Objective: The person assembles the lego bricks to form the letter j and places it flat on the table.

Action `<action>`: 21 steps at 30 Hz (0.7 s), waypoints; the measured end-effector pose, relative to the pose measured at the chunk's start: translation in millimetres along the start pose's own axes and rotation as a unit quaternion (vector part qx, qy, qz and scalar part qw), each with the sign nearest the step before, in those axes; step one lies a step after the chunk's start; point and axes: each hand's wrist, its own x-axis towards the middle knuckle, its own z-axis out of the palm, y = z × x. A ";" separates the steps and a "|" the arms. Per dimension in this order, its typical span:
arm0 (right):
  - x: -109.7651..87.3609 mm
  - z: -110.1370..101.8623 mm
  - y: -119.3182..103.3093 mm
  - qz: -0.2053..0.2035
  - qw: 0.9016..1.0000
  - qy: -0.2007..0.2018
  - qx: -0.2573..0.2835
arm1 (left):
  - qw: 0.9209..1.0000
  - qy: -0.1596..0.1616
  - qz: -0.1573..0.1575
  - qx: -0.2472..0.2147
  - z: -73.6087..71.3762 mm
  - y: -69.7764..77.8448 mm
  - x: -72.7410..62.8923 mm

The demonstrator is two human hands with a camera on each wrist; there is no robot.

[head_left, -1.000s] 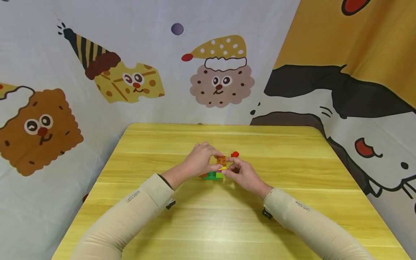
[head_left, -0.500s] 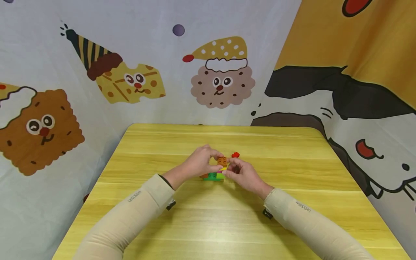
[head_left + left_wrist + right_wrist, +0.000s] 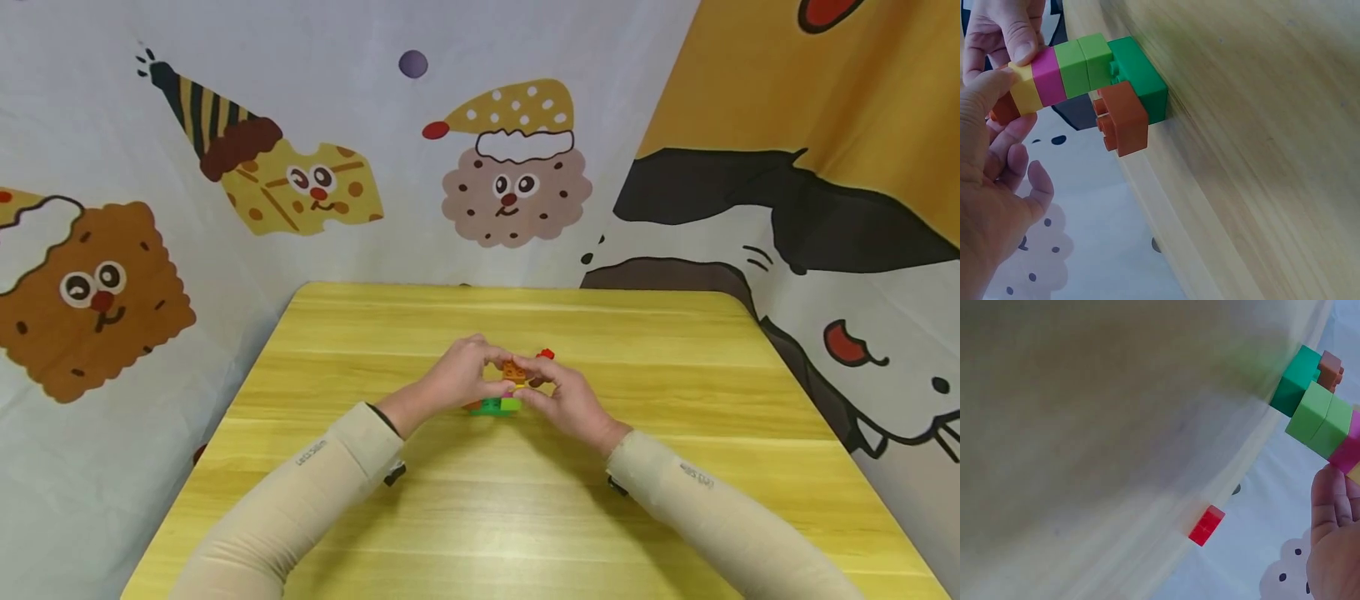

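A tower of toy building bricks stands on the table. Its dark green base brick (image 3: 1147,84) carries an orange-brown brick (image 3: 1127,119) on one side and two light green bricks (image 3: 1072,69) on the other. Above those come a pink brick (image 3: 1049,78), a yellow brick (image 3: 1027,90) and, topmost, an orange brick (image 3: 513,372). My left hand (image 3: 459,373) pinches the tower near its top, thumb by the yellow brick. From the other side my right hand (image 3: 568,402) holds the same upper part, thumb against the yellow and pink bricks. Fingers partly cover the top bricks.
A small red brick (image 3: 1207,525) lies on the table just beyond the right hand. The wooden tabletop (image 3: 480,517) stretches around the tower, and a cartoon-printed cloth (image 3: 405,167) hangs behind its far edge.
My right hand's index finger has shifted up and left to the top orange brick. The left hand keeps its hold, and the tower stays in place.
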 end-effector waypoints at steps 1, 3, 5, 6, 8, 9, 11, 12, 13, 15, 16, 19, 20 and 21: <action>0.3 -0.8 0.2 -0.005 1.000 -0.002 -0.006 | 1.000 0.001 0.001 0.000 0.2 -0.2 0.1; 0.7 -2.1 0.8 -0.010 1.000 -0.006 -0.013 | 1.000 0.004 0.002 0.000 0.5 -0.4 0.1; 0.9 -2.9 1.9 -0.013 1.000 -0.012 -0.015 | 1.000 0.006 0.004 0.001 1.1 -0.7 0.2; 0.9 -3.3 2.2 -0.012 1.000 -0.014 -0.015 | 1.000 0.007 0.004 0.001 1.5 -0.7 0.1; 0.9 -2.9 2.7 -0.009 1.000 -0.018 -0.013 | 1.000 0.009 0.005 0.001 2.7 -2.0 -0.8; 1.0 -2.6 3.1 -0.010 1.000 -0.019 -0.012 | 1.000 0.010 0.006 0.000 3.3 -2.3 -1.3; 1.3 -2.1 2.9 -0.013 1.000 -0.021 -0.013 | 1.000 0.011 0.007 0.000 4.7 -3.0 -2.8; 1.5 -1.9 3.2 -0.017 0.999 -0.022 -0.015 | 1.000 0.010 0.008 0.000 5.4 -3.3 -3.6; 1.7 -1.8 3.1 -0.020 0.999 -0.023 -0.019 | 1.000 0.010 0.009 -0.001 5.8 -3.7 -4.6; 2.3 -1.9 2.7 -0.020 0.999 -0.025 -0.026 | 1.000 0.006 0.008 0.001 5.8 -4.6 -6.9; 2.6 -2.2 2.3 -0.019 0.999 -0.026 -0.030 | 1.000 0.004 0.004 0.000 5.4 -5.7 -8.2; 3.8 -3.5 0.7 -0.002 0.999 -0.030 -0.033 | 1.000 0.009 -0.010 0.013 1.8 -11.2 -12.6; 4.2 -3.9 0.4 0.006 0.999 -0.032 -0.032 | 1.000 0.014 -0.015 0.022 0.2 -13.9 -14.3; 4.6 -4.2 0.2 0.010 0.999 -0.035 -0.030 | 0.999 0.021 -0.018 0.032 -1.4 -17.0 -16.2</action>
